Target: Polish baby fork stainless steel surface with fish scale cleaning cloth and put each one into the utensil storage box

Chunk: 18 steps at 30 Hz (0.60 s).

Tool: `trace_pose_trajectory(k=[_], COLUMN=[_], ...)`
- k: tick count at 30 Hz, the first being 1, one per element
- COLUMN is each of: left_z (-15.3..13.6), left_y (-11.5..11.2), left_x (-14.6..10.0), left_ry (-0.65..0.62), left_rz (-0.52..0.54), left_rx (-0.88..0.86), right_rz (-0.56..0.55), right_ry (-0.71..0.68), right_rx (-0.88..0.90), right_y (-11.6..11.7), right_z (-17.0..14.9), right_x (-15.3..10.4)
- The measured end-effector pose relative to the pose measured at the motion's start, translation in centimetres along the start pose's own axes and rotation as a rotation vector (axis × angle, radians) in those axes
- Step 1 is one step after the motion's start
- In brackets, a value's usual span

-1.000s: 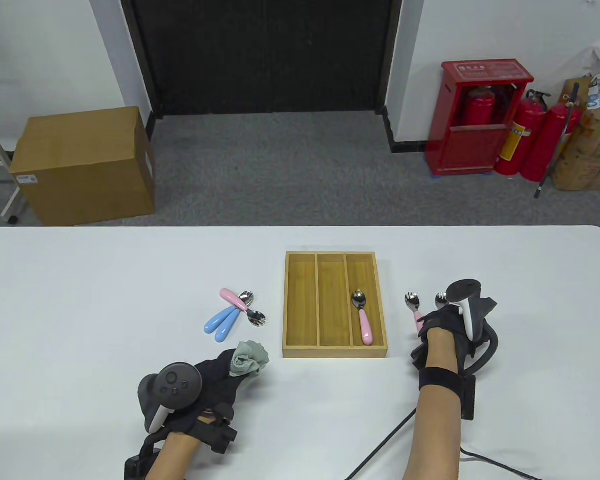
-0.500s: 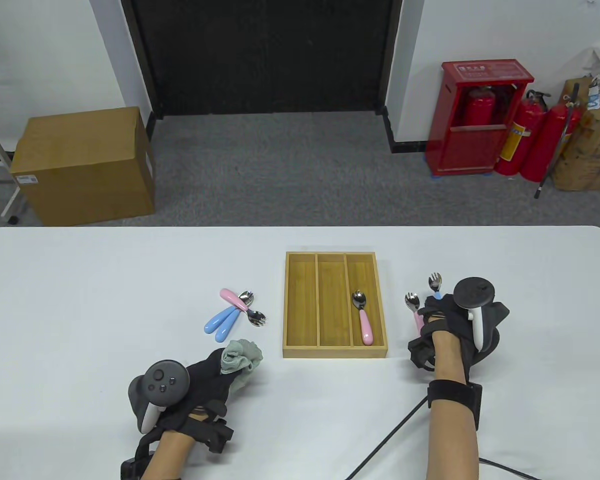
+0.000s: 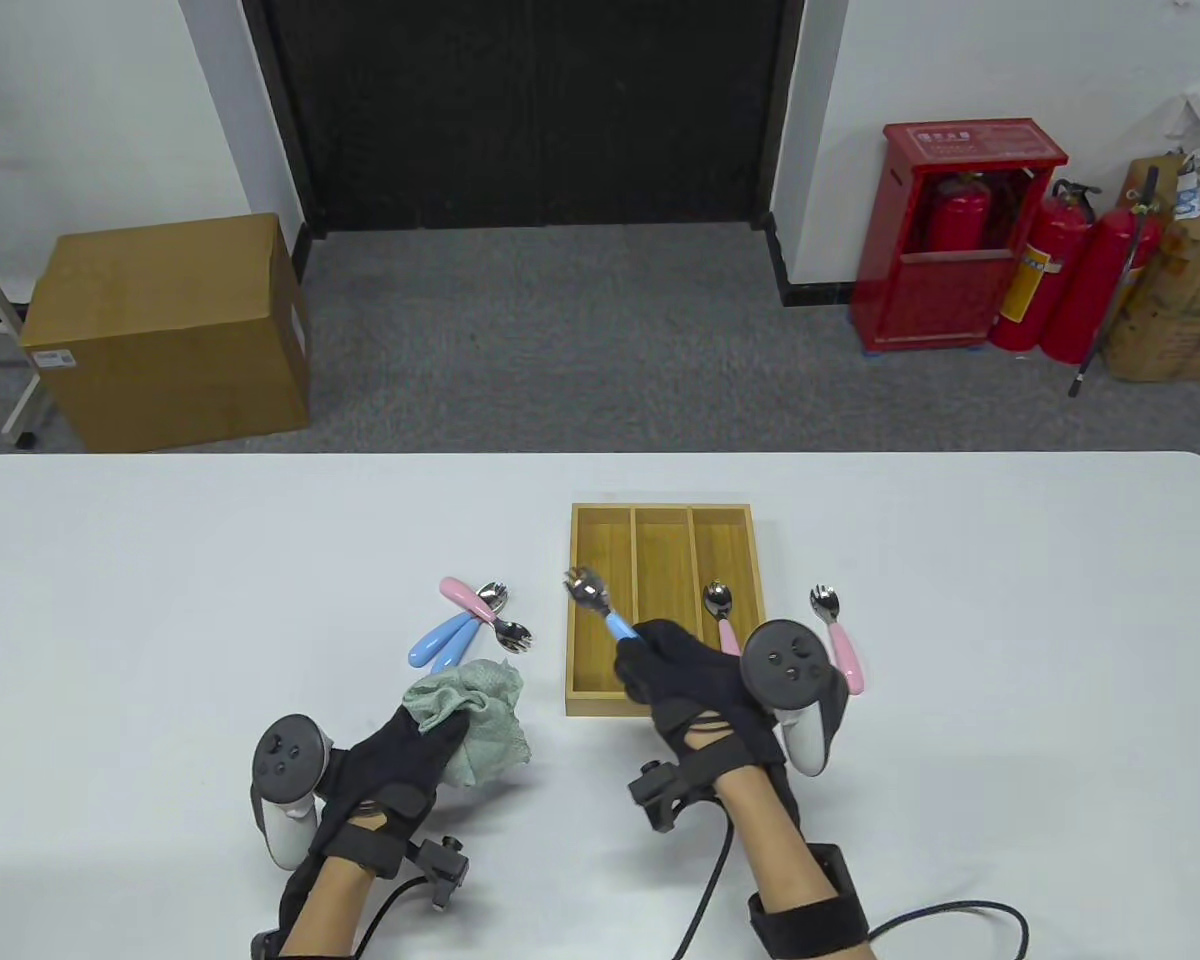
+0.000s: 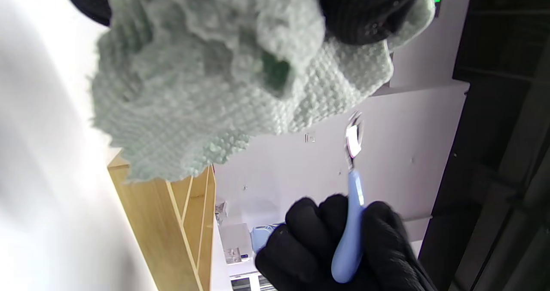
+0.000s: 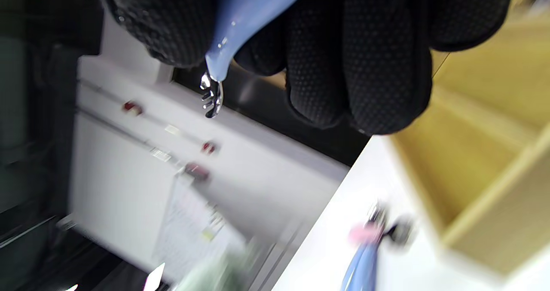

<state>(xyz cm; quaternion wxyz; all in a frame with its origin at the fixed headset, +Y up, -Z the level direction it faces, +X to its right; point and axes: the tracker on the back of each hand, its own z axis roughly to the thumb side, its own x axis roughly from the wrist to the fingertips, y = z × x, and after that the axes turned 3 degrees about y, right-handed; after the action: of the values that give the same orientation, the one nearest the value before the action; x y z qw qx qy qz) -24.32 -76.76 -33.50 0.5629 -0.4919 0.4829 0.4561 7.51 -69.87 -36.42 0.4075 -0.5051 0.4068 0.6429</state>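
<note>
My right hand (image 3: 675, 665) grips a blue-handled baby fork (image 3: 600, 610) (image 4: 351, 209) (image 5: 240, 20), tines up and tilted left, above the wooden storage box's (image 3: 585, 700) left front corner. My left hand (image 3: 400, 745) holds the pale green cleaning cloth (image 3: 470, 720) (image 4: 206, 93) just left of the box, apart from the fork. A pink-handled spoon (image 3: 723, 615) lies in the box's right compartment. A pink-handled fork (image 3: 840, 640) lies on the table right of the box. Three more utensils, pink and blue handled (image 3: 465, 630), lie in a pile left of the box.
The white table (image 3: 160, 600) stretches wide on both sides. A black cable (image 3: 710, 890) trails from my right wrist near the front edge. Beyond the table stand a cardboard box (image 3: 170, 330) and red fire extinguishers (image 3: 1040, 290) on the floor.
My right hand lifted the blue fork from the table right of the box and carried it left across the box. My left hand turned and the cloth unfolded, rising toward the fork.
</note>
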Motion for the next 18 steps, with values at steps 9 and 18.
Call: trace_pose_trajectory(k=[9, 18], left_z=[-0.7, -0.6], left_y=[0.0, -2.8], left_x=[0.5, 0.4], left_ry=[0.010, 0.052], left_rz=[-0.084, -0.210], left_rx=[-0.212, -0.379], right_rz=[0.162, 0.287], right_ry=[-0.078, -0.082], right_rx=[-0.162, -0.023], right_y=[7.2, 9.5], right_z=[-0.1, -0.6], right_x=[-2.0, -2.7])
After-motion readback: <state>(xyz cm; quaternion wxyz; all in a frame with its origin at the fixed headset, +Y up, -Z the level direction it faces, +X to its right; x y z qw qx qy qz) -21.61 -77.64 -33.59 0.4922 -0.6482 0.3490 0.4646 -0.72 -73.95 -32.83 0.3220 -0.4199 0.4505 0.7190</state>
